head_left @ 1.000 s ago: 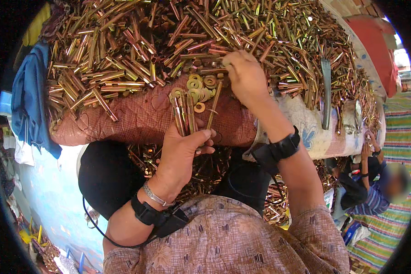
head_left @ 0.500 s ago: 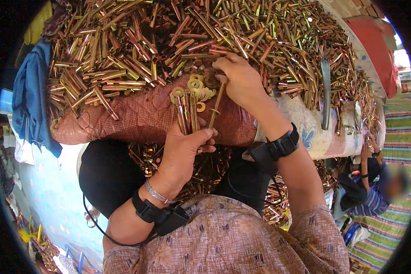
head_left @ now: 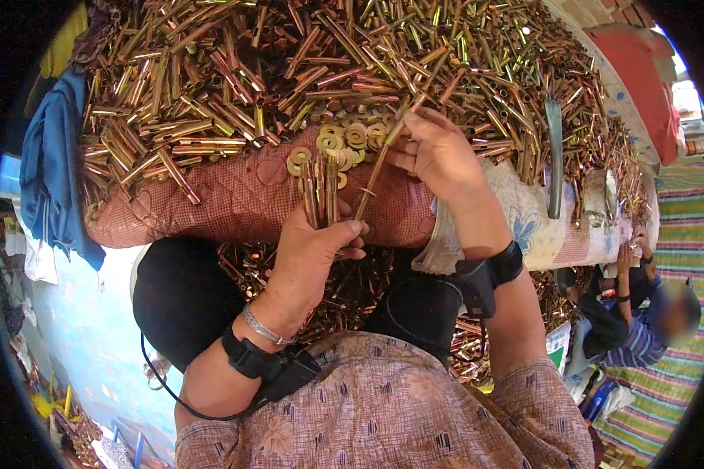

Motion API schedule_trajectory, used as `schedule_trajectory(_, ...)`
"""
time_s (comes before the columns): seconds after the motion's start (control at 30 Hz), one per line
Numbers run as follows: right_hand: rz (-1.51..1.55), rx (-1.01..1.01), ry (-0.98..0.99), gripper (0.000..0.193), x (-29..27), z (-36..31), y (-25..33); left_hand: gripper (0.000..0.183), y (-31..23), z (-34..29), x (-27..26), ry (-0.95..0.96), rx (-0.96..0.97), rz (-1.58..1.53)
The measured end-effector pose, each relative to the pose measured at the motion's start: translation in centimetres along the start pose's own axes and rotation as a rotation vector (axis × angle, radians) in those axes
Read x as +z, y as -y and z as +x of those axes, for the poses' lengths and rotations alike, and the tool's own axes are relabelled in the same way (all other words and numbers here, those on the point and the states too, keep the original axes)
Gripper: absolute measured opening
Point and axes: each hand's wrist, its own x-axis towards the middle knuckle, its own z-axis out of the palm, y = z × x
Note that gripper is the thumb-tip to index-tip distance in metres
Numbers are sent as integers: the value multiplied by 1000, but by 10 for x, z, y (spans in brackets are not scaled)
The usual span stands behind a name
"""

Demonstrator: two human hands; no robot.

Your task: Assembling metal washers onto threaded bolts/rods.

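My left hand [head_left: 303,254] is closed round a small bunch of brass-coloured metal sleeves [head_left: 318,191] standing upright. Between its thumb and fingers it also grips the lower end of a thin bolt [head_left: 374,175], which leans up to the right. A flat washer [head_left: 367,191] sits around the bolt's shaft, above the left thumb. My right hand [head_left: 444,156] pinches a metal sleeve [head_left: 396,130] at the bolt's upper part; the fingertips partly hide how far the two overlap. Loose yellow washers [head_left: 344,143] lie in a pile just beyond the left hand's sleeves.
A large heap of metal sleeves [head_left: 211,62] covers the work surface, edged by a reddish padded cloth [head_left: 235,195]. A grey curved strip [head_left: 555,156] lies on the right. Blue cloth [head_left: 55,148] hangs at left. Another person [head_left: 641,336] sits at far right.
My right hand has moved from the washers up and right along the bolt's line, now with a sleeve at its fingertips. My left hand has barely moved.
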Motion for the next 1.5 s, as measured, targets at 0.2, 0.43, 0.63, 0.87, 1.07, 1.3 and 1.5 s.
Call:
schedule_trajectory(0.2,-152,55,-34,17,7,-13,-1,21,0,2,-1,16,16,29)
schedule_trajectory(0.43,-404,-59,133,16,15,-56,-17,28,-3,-1,4,69,-64,-133)
schedule_trajectory(0.63,-247,21,154,18,20,-66,-33,29,-6,-3,8,119,-142,-158)
schedule_trajectory(0.87,-814,-149,162,18,2,-42,-20,33,1,-1,4,123,-160,-150)
schedule_trajectory(1.07,-1426,-918,-35,26,-19,17,2,25,2,1,3,128,-209,-190)
schedule_trajectory(1.3,-1892,-685,94,37,-6,27,12,23,2,1,3,160,-194,-220)
schedule_trajectory(1.5,-1478,-1067,-71,22,-15,21,9,19,1,-1,2,156,-215,-210)
